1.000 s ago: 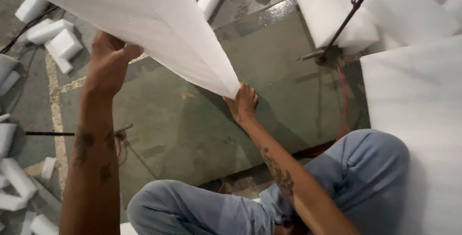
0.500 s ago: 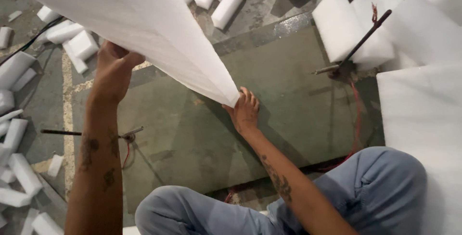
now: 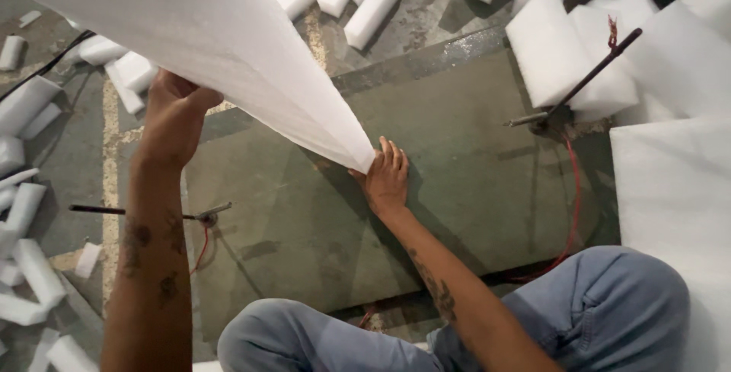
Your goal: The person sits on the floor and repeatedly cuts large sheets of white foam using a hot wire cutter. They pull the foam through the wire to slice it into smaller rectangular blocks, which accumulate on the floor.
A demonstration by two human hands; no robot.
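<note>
Head view: the large white foam sheet slopes from upper left down to the green board. The left hand grips its raised edge; the right hand pinches its low corner against the board.

- We see the white foam sheet run off the top and left edges.
- It hides our left hand's fingertips and our right hand's thumb.
- The foam slab is cut by the right edge, the foam blocks by the left.
</note>
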